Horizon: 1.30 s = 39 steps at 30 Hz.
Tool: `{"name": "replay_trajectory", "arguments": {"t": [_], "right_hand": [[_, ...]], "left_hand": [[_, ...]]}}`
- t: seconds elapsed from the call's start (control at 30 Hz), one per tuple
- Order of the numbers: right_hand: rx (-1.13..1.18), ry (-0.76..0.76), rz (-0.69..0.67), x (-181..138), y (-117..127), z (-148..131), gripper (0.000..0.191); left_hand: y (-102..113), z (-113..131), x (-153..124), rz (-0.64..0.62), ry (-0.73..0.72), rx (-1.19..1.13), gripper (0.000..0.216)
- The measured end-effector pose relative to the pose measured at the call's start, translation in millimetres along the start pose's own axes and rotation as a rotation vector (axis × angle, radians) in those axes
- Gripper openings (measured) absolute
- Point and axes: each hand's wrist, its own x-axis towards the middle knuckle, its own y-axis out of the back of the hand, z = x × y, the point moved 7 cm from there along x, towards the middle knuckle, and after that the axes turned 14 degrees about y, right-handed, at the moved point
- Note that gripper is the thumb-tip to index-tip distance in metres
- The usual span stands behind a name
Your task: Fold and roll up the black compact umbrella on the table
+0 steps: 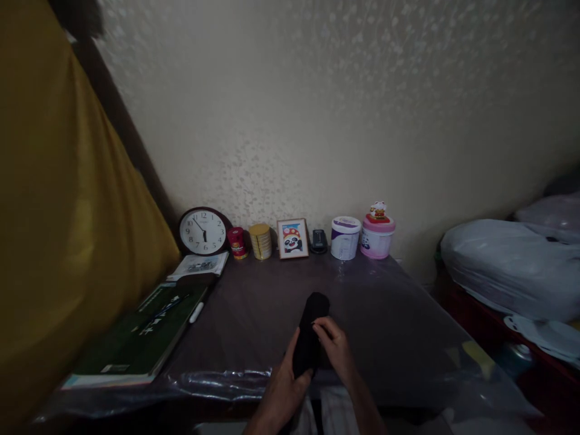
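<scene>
A long, dark, rounded object (309,329), perhaps a rolled piece of black cloth, is held over the near middle of the dark table (254,314). My left hand (283,386) is wrapped round its lower end from the left. From the right, my right hand (333,345) presses its fingers together against the object's middle. The upper end points away towards the wall. The room is dim and I cannot make out the object's details.
Along the wall stand a round clock (202,231), a red tin (237,243), a gold tin (260,241), a framed panda picture (292,238), a white tub (345,237) and a pink tub (377,236). Green books (136,341) lie at left. A plastic-covered bundle (512,266) sits at right.
</scene>
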Motion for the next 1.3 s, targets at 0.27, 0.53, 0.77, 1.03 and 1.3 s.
{"name": "replay_trajectory", "arguments": {"t": [0.27, 0.53, 0.77, 1.03, 1.3], "right_hand": [[0.238, -0.103, -0.084, -5.0, 0.4, 0.6, 0.023], [0.203, -0.087, -0.147, 3.1, -11.6, -7.8, 0.021], [0.209, -0.101, -0.157, 8.7, -17.8, -3.1, 0.021], [-0.103, -0.015, -0.19, 18.9, -21.5, -11.3, 0.008], [-0.233, 0.245, -0.318, 10.2, -20.1, -38.6, 0.032]], "left_hand": [[4.5, 6.0, 3.4, 0.015, -0.035, 0.202, 0.063], [-1.4, 6.1, -3.8, 0.141, 0.003, 0.59, 0.059], [-3.9, 5.8, -5.2, 0.129, 0.018, 0.611, 0.055], [-2.8, 2.9, -7.4, 0.112, 0.019, 0.494, 0.066], [1.6, -4.8, -2.1, 0.089, -0.002, 0.36, 0.065]]}}
